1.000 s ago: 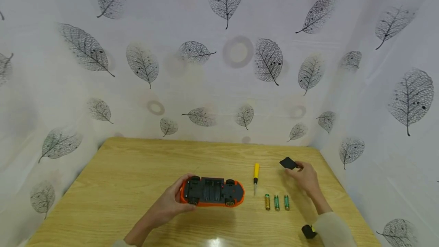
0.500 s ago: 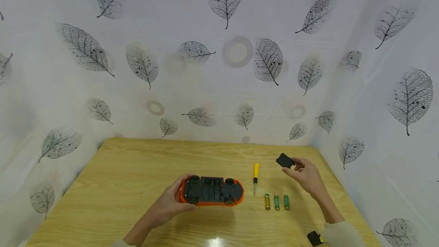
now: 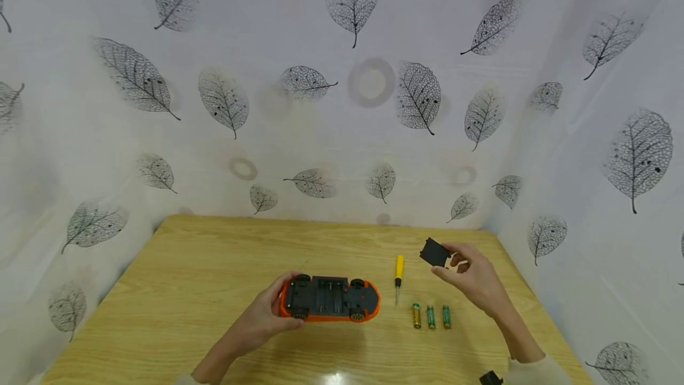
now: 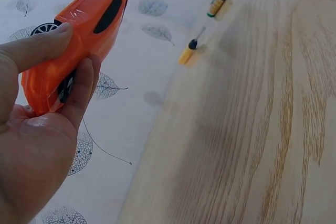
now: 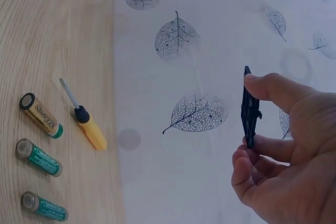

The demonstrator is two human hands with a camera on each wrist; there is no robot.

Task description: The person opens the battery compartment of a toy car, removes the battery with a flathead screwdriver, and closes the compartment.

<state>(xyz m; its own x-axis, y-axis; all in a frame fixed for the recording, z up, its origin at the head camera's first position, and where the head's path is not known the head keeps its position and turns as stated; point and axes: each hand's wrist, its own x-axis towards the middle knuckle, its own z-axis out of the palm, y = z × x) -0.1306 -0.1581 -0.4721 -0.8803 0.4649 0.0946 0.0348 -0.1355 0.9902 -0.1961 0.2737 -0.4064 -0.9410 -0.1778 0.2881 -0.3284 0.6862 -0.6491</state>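
Note:
My left hand (image 3: 262, 316) grips the rear of an orange toy car (image 3: 369, 308), held above the table with its black underside facing the head camera. An uncovered battery compartment (image 3: 330, 296) shows in the middle of that underside. In the left wrist view, the thumb and fingers wrap the orange body (image 4: 79, 9), and a thin wire (image 4: 107, 151) trails from the car. Right of the car, my right hand (image 3: 475, 278) pinches a thin black battery cover (image 3: 434, 252) by its edges. Seen edge-on in the right wrist view, the cover (image 5: 249, 108) sits between thumb and fingertips.
Between the hands, a yellow-handled screwdriver (image 3: 399, 269) lies on the wooden table (image 3: 203, 272). Three batteries stand in a row nearer me: a gold-and-green one (image 3: 417, 316) and two green ones (image 3: 446, 316). A leaf-print cloth (image 3: 315, 135) hangs behind the table and along its sides.
My right hand has moved left toward the car with the battery cover, whose flat face now shows more fully. The left hand and the car have stayed almost still.

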